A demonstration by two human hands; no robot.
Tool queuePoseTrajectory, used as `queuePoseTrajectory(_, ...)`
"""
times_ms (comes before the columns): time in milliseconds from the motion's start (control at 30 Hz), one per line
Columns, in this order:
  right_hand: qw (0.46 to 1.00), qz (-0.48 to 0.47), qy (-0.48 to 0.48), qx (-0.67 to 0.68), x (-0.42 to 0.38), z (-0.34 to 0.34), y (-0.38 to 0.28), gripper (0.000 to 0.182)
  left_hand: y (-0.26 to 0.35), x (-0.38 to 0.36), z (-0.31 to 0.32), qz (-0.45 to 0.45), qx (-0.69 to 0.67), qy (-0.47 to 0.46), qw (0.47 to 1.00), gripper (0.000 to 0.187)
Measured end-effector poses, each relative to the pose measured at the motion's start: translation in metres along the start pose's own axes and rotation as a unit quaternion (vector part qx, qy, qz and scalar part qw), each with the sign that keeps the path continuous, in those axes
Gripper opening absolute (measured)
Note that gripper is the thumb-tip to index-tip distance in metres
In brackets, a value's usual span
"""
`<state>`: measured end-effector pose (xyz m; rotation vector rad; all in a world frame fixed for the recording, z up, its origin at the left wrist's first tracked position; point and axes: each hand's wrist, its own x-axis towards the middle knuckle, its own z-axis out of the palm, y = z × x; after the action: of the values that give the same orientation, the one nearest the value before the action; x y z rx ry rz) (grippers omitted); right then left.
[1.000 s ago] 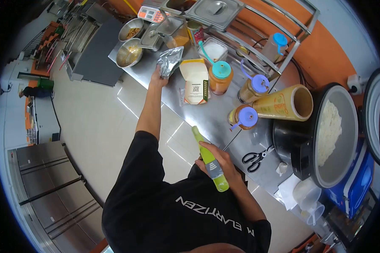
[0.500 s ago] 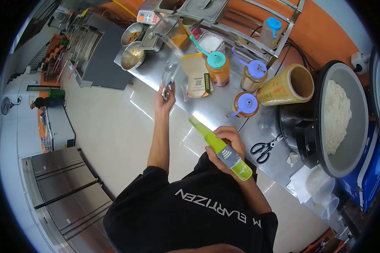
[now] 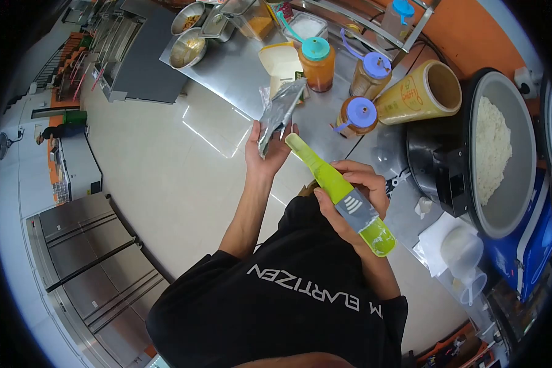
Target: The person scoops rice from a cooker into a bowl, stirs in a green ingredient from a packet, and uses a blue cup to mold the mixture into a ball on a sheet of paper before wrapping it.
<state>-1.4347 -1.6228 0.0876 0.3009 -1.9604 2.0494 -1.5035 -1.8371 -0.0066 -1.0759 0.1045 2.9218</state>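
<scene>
The person's raised left hand [image 3: 265, 150] grips a crumpled silver foil pouch [image 3: 278, 114] upright, while the right hand [image 3: 349, 196] clasps a long lime-green plastic measuring spoon [image 3: 337, 191] slanted toward it.

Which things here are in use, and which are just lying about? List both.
In use: silver foil pouch in the left hand; green scoop in the right hand.

Lying about: scissors, cling-film roll, rice cooker, orange sauce bottle.
</scene>
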Motion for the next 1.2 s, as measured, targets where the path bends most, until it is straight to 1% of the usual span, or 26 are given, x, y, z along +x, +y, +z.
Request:
queuePoseTrajectory(133, 1.000, -0.010, 0.013, -0.027, -0.009, -0.010, -0.008, 0.054, -0.015, -0.010, -0.007, -0.037, 0.023, -0.012, 0.999, 0.050)
queuePoseTrajectory(200, 0.999, -0.009, 0.028, -0.034, -0.014, -0.016, -0.009, 0.053, -0.024, -0.017, -0.013, -0.047, 0.061, -0.047, 0.996, 0.049)
queuePoseTrajectory(233, 0.998, -0.004, 0.029, -0.059, -0.017, -0.021, -0.010, 0.052, -0.028, -0.021, -0.015, -0.050, 0.062, -0.047, 0.996, 0.049)
queuePoseTrajectory(300, 0.996, 0.000, 0.026, -0.084, -0.026, -0.033, -0.014, 0.052, -0.038, -0.032, -0.021, -0.050, 0.094, -0.034, 0.994, 0.054)
queuePoseTrajectory(433, 0.993, -0.005, 0.016, -0.114, -0.046, -0.056, -0.031, 0.049, -0.064, -0.056, -0.042, -0.021, 0.096, -0.038, 0.994, 0.052)
queuePoseTrajectory(500, 0.988, 0.017, -0.038, -0.147, -0.058, -0.072, -0.044, 0.042, -0.081, -0.075, -0.049, -0.008, 0.128, -0.054, 0.990, 0.050)
queuePoseTrajectory(533, 0.989, 0.016, -0.040, -0.145, -0.063, -0.079, -0.047, 0.042, -0.091, -0.087, -0.051, -0.005, 0.128, -0.055, 0.990, 0.050)
queuePoseTrajectory(600, 0.986, -0.039, -0.085, -0.140, -0.070, -0.091, -0.049, 0.036, -0.110, -0.112, -0.055, 0.020, 0.163, -0.013, 0.986, 0.047)
queuePoseTrajectory(633, 0.986, -0.038, -0.083, -0.138, -0.073, -0.100, -0.048, 0.036, -0.119, -0.121, -0.062, 0.020, 0.166, -0.012, 0.986, 0.047)
queuePoseTrajectory(700, 0.958, -0.119, -0.169, -0.199, -0.076, -0.113, -0.045, 0.035, -0.133, -0.140, -0.076, 0.042, 0.160, 0.011, 0.986, 0.049)
queuePoseTrajectory(733, 0.963, -0.107, -0.164, -0.187, -0.083, -0.115, -0.043, 0.033, -0.138, -0.148, -0.086, 0.048, 0.160, 0.014, 0.986, 0.049)
queuePoseTrajectory(767, 0.963, -0.107, -0.169, -0.180, -0.090, -0.119, -0.045, 0.033, -0.143, -0.154, -0.098, 0.051, 0.130, 0.008, 0.990, 0.050)
queuePoseTrajectory(833, 0.974, -0.042, -0.145, -0.172, -0.103, -0.121, -0.049, 0.028, -0.150, -0.171, -0.110, 0.068, 0.096, 0.000, 0.993, 0.051)
queuePoseTrajectory(867, 0.973, -0.039, -0.137, -0.180, -0.110, -0.120, -0.051, 0.025, -0.155, -0.180, -0.116, 0.078, 0.110, 0.003, 0.991, 0.053)
queuePoseTrajectory(900, 0.973, -0.042, -0.146, -0.173, -0.116, -0.120, -0.051, 0.025, -0.160, -0.189, -0.120, 0.086, 0.122, 0.006, 0.989, 0.054)
queuePoseTrajectory(933, 0.977, -0.032, -0.133, -0.161, -0.123, -0.119, -0.051, 0.024, -0.165, -0.199, -0.120, 0.108, 0.158, 0.030, 0.981, 0.056)
queuePoseTrajectory(1067, 0.982, -0.006, -0.100, -0.157, -0.147, -0.114, -0.041, 0.021, -0.162, -0.206, -0.157, 0.117, 0.177, 0.027, 0.977, 0.055)
queuePoseTrajectory(1100, 0.982, -0.008, -0.102, -0.156, -0.152, -0.114, -0.039, 0.021, -0.163, -0.208, -0.161, 0.122, 0.178, 0.010, 0.976, 0.054)
queuePoseTrajectory(1167, 0.968, -0.034, -0.091, -0.231, -0.163, -0.114, -0.034, 0.019, -0.166, -0.211, -0.169, 0.128, 0.181, -0.008, 0.975, 0.052)
queuePoseTrajectory(1200, 0.969, -0.034, -0.092, -0.229, -0.169, -0.112, -0.028, 0.019, -0.171, -0.216, -0.168, 0.157, 0.187, -0.006, 0.970, 0.050)
